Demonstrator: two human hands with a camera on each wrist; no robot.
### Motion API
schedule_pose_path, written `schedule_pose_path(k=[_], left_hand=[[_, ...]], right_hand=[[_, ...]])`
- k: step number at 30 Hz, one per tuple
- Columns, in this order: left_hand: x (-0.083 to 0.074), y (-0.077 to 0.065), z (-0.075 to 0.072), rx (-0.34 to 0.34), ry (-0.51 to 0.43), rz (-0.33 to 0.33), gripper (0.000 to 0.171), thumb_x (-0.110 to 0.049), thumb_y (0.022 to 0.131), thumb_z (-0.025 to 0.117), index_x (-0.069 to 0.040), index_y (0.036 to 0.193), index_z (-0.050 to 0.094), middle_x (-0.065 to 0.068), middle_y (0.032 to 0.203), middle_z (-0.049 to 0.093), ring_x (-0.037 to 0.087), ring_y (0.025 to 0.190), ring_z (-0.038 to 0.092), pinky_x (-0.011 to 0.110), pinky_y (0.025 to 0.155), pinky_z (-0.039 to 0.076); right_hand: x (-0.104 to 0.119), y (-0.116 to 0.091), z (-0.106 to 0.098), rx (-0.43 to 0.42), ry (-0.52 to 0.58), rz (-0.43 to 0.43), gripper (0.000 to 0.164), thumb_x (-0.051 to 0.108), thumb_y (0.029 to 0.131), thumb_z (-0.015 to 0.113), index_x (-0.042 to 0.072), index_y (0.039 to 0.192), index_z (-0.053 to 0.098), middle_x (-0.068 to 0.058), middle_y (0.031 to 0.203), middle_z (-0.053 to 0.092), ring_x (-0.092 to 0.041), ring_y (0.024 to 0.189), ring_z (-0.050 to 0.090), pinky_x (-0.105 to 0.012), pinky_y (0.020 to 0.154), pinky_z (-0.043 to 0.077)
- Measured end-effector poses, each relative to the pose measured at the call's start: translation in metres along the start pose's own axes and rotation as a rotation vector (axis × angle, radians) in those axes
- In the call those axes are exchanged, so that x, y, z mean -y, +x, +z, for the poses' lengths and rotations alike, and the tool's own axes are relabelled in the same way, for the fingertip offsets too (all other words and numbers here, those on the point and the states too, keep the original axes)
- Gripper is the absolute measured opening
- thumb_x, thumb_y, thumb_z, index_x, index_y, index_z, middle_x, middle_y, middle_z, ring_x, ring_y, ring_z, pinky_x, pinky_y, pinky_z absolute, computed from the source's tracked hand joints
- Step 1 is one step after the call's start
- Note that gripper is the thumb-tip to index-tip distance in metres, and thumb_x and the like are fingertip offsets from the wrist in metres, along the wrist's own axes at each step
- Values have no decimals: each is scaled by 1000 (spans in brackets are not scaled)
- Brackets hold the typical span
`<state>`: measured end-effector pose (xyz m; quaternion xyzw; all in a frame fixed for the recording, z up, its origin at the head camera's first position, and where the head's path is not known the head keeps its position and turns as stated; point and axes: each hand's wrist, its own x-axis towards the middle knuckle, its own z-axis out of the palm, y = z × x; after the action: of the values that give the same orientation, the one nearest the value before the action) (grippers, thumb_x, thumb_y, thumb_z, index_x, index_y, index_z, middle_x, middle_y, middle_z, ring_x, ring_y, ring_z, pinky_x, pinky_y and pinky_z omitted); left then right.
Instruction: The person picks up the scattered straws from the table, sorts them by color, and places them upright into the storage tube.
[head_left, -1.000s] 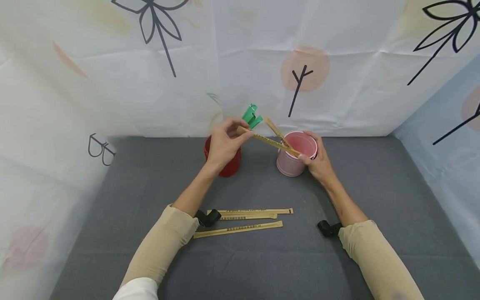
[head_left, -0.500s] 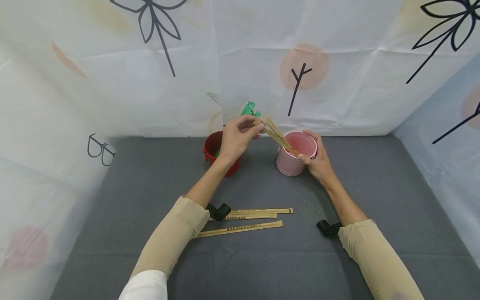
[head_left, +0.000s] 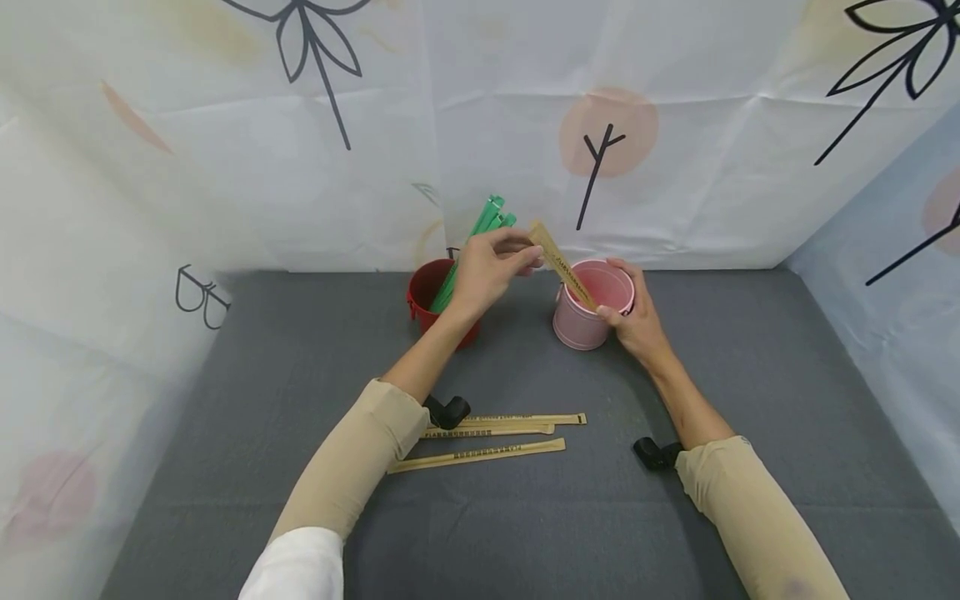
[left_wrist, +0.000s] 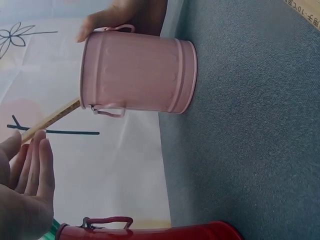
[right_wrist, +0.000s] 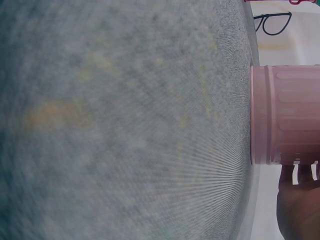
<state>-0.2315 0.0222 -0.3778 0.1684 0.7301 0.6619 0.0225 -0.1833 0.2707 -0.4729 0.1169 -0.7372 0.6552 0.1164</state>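
My left hand (head_left: 491,271) is raised between the two buckets. Its thumb and fingertips pinch the upper part of a brown paper-wrapped straw (head_left: 562,267), which slants down into the mouth of the pink bucket (head_left: 579,331). In the left wrist view the straw (left_wrist: 52,117) runs from those fingertips to the bucket's rim. My right hand (head_left: 637,329) grips the pink bucket from the right, thumb at the rim; its fingers (right_wrist: 287,176) show against the bucket's side in the right wrist view. The straw's lower end is hidden inside.
To the left stands a red bucket (head_left: 423,287) with several green sticks (head_left: 487,218) leaning in it, partly behind my left arm. Nearer me, several more wrapped straws (head_left: 487,455) lie on the grey cloth (head_left: 600,517). A patterned white curtain (head_left: 487,125) hangs behind.
My left hand has moved right and slightly up, bringing its straw alongside the other leaning in the pink bucket, so the two now overlap. My right hand has stayed at the pink bucket.
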Motion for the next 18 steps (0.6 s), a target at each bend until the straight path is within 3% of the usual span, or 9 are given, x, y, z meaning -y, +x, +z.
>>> schedule_pose_path(k=[7,12,18], left_hand=[[-3,-14,-14,53,46,-12,29,-15,90,75,-2,115,70,8,104,73,24,88,73,29,77,58],[-7,-28,-26,76,52,19,30,-15,91,74,-5,118,69,9,109,72,25,94,72,29,81,57],[-28,-54,-40,106,131,33,29,-8,93,70,-2,121,68,15,110,72,22,89,72,38,80,58]], right_hand=[[-1,0,-2,5,4,-15,74,-7,80,68,5,147,39,-10,134,52,-15,118,50,-24,102,37],[-3,0,-2,6,21,-27,74,-1,81,74,5,147,40,-8,134,53,-15,119,51,-24,102,37],[-2,0,-2,3,7,-13,74,3,82,75,5,147,40,-3,133,53,-15,119,51,-23,102,37]])
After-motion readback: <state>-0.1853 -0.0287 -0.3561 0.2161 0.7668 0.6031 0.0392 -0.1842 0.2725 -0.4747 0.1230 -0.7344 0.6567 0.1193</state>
